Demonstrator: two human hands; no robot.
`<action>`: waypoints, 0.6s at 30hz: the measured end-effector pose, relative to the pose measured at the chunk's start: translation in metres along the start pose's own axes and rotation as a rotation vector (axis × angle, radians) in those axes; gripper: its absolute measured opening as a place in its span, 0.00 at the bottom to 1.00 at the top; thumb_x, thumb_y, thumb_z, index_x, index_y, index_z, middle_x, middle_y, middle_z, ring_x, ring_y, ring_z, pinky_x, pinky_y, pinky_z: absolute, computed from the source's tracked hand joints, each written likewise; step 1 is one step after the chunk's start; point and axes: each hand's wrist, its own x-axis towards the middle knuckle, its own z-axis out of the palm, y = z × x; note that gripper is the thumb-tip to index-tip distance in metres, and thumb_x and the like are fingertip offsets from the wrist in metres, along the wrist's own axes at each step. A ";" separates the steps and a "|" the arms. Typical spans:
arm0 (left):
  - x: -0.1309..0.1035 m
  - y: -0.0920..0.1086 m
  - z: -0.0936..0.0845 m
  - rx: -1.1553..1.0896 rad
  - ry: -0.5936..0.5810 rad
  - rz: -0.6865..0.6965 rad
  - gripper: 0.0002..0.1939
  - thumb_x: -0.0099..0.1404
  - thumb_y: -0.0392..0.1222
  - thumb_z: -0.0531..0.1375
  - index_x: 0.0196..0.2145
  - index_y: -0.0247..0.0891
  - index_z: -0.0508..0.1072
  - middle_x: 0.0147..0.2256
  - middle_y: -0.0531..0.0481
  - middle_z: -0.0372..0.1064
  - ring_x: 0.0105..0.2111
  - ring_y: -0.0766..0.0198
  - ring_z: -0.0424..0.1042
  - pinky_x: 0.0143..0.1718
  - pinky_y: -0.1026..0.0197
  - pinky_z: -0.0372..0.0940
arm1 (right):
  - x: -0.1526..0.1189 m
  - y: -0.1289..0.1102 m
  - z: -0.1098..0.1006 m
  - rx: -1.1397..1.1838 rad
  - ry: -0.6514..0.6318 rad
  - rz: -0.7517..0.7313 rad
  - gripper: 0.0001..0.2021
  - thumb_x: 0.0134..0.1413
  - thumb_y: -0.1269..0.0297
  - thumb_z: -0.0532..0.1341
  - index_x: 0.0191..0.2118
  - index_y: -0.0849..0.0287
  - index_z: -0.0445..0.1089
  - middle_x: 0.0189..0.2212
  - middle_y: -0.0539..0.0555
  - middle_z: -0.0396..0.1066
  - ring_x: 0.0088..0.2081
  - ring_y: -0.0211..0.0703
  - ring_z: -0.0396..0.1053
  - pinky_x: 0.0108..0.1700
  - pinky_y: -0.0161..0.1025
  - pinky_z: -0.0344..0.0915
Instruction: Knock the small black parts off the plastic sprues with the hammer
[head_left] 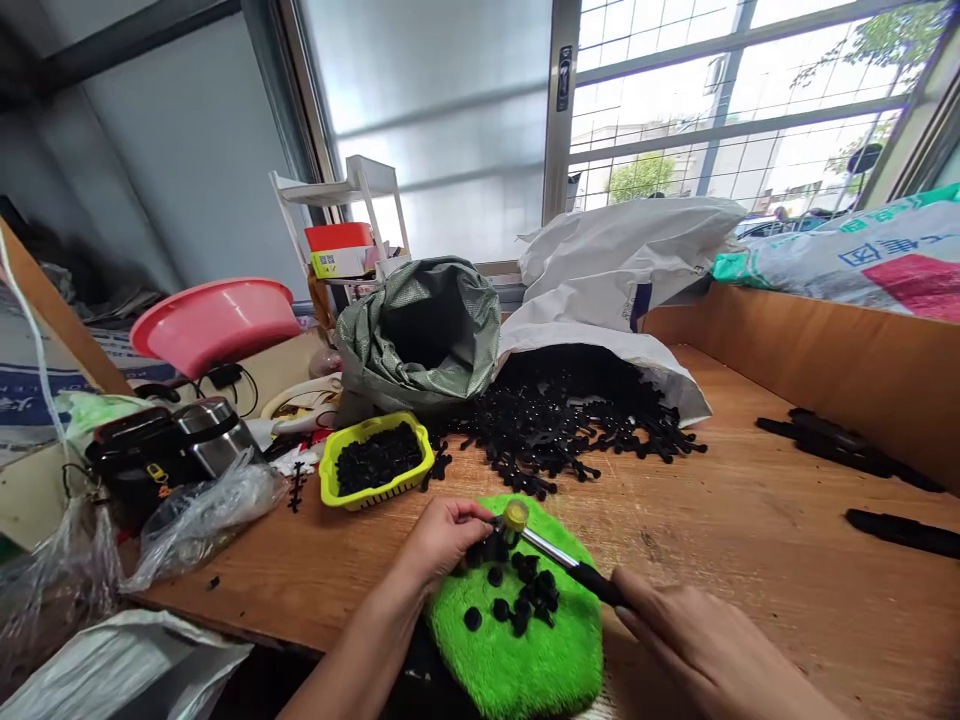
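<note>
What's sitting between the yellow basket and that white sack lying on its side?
In the head view, between the yellow basket and the white sack lies a spilled heap of black plastic parts, pouring from the sack's mouth across the wooden table.

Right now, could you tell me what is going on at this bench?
A person is working over a green fuzzy pad on the wooden table. The left hand pinches a small black part on the pad, while the right hand holds a small mallet, its yellow head beside that part. More black pieces lie loose on the pad, fill a yellow basket and spill from a white sack behind.
</note>
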 end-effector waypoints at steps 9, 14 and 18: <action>0.003 -0.004 0.001 0.019 -0.003 0.063 0.05 0.46 0.32 0.57 0.23 0.32 0.72 0.14 0.58 0.59 0.13 0.75 0.50 0.16 0.69 0.44 | -0.001 -0.006 0.001 -0.187 -0.066 -0.051 0.15 0.59 0.59 0.44 0.36 0.54 0.66 0.18 0.54 0.67 0.20 0.54 0.66 0.20 0.40 0.52; 0.007 -0.006 0.000 0.040 0.007 0.072 0.05 0.45 0.32 0.57 0.23 0.31 0.72 0.15 0.58 0.59 0.15 0.75 0.52 0.17 0.70 0.45 | -0.001 -0.003 0.007 -0.092 -0.157 0.032 0.15 0.61 0.58 0.42 0.36 0.54 0.63 0.23 0.54 0.67 0.25 0.51 0.66 0.25 0.40 0.54; 0.004 -0.009 0.000 0.113 0.020 0.142 0.02 0.45 0.34 0.60 0.20 0.33 0.72 0.14 0.58 0.59 0.16 0.73 0.54 0.18 0.70 0.47 | 0.000 -0.006 0.010 -0.038 -0.169 0.106 0.13 0.60 0.57 0.50 0.29 0.58 0.64 0.20 0.51 0.62 0.22 0.46 0.64 0.23 0.39 0.56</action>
